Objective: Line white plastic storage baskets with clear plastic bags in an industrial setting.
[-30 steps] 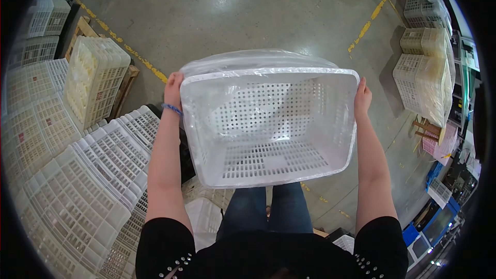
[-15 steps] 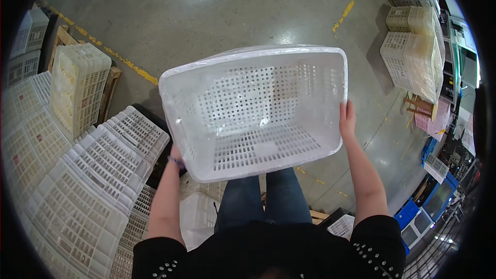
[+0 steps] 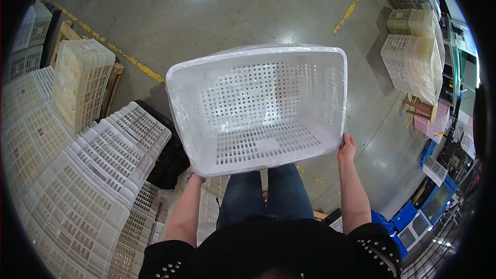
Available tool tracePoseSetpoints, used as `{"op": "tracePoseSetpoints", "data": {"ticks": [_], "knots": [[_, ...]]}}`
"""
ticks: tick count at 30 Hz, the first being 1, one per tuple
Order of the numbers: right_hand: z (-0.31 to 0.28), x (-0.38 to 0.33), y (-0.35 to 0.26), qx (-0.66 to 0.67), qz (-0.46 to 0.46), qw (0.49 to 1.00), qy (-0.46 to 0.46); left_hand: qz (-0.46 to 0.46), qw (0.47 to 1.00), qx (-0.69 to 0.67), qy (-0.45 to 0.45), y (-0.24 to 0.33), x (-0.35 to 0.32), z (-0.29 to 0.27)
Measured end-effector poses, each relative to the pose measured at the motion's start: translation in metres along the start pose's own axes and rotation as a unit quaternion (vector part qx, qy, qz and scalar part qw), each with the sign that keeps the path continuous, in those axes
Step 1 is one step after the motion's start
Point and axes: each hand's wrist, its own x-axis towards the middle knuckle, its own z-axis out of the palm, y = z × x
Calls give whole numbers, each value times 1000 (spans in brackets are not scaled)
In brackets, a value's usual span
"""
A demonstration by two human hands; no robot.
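1. Right hand (image 3: 346, 148) gripped the near right corner of the white perforated crate (image 3: 258, 106), fingers curled on its rim.
2. Left hand was almost wholly hidden under the crate's near left corner; only the wrist showed, so its grip could not be judged.
3. Crate was held in the air in front of the person, above the concrete floor (image 3: 206, 15), open side facing the camera, lined with clear plastic film (image 3: 268, 49).
4. Stacks of white crates (image 3: 88, 175) stood to the left; more crates (image 3: 413, 57) stood at upper right, well apart.
5. Yellow floor lines (image 3: 354, 10) ran beyond the crate.
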Motion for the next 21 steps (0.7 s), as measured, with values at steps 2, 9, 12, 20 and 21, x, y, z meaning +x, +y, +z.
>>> {"op": "tracePoseSetpoints", "data": {"ticks": [2, 9, 12, 20, 21], "knots": [[7, 22, -9, -33, -34, 999, -14, -17, 998, 60, 7, -8, -1, 6], [59, 53, -52, -234, -145, 961, -34, 13, 997, 26, -75, -14, 4, 3], [91, 12, -81, -393, -366, 843, -16, 139, 959, 248, 20, 29, -7, 3], [216, -51, -23, -520, -553, 527, -383, 515, 622, 576, -132, 91, -45, 202], [231, -37, -7, -571, -568, 471, -359, 484, 590, 635, -125, 88, -19, 224]]}}
